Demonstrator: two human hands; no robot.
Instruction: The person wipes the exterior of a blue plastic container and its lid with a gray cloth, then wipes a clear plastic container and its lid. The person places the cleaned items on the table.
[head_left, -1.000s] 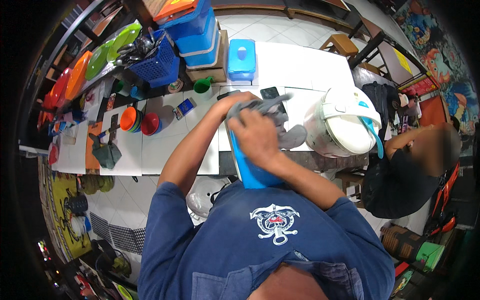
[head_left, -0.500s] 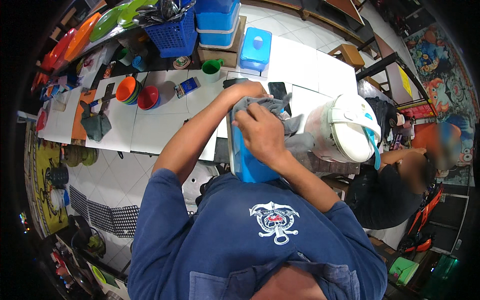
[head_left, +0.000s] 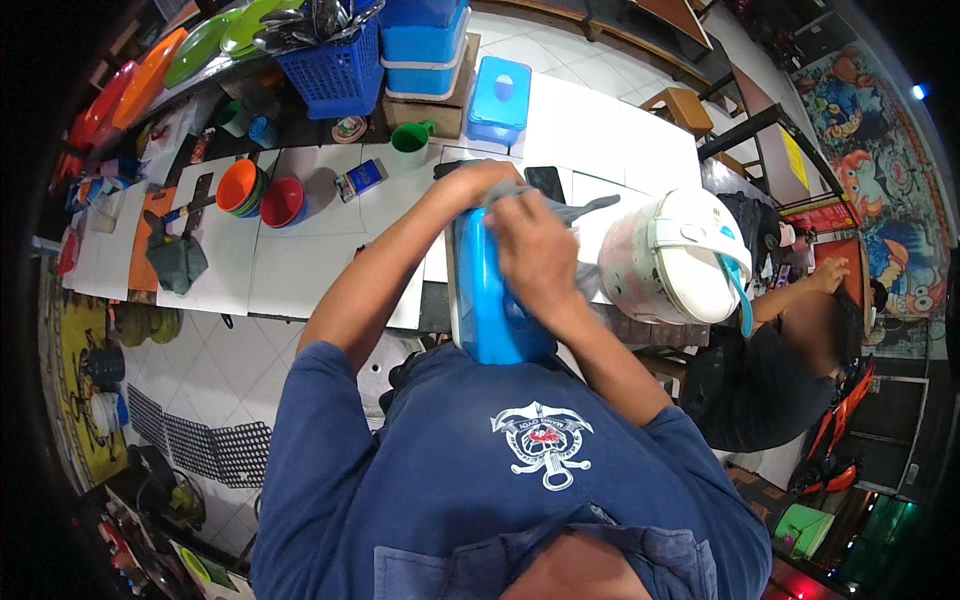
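Note:
A blue plastic container [head_left: 487,300] with a pale rim stands tilted on edge at the table's front, close against my shirt. My left hand [head_left: 490,180] is bent over its far end; the fingers are hidden behind the container and a cloth. Bunched in my closed right hand [head_left: 535,250] is the grey cloth [head_left: 575,211], pressed at the container's upper right side. The right hand is somewhat blurred. Just to its right stands a large white rice cooker [head_left: 670,255] with a lid and handle.
Red bowls [head_left: 283,202], orange bowls [head_left: 238,187], a green cup [head_left: 409,145] and a small blue box [head_left: 358,180] stand on the white table. Behind are a lidded blue container [head_left: 500,98] and a blue cutlery basket [head_left: 330,75]. Another person [head_left: 770,370] sits at the right.
My right hand has shifted slightly with the cloth, whose loose end now points right. More of the container's blue side shows. The seated person's arm has risen.

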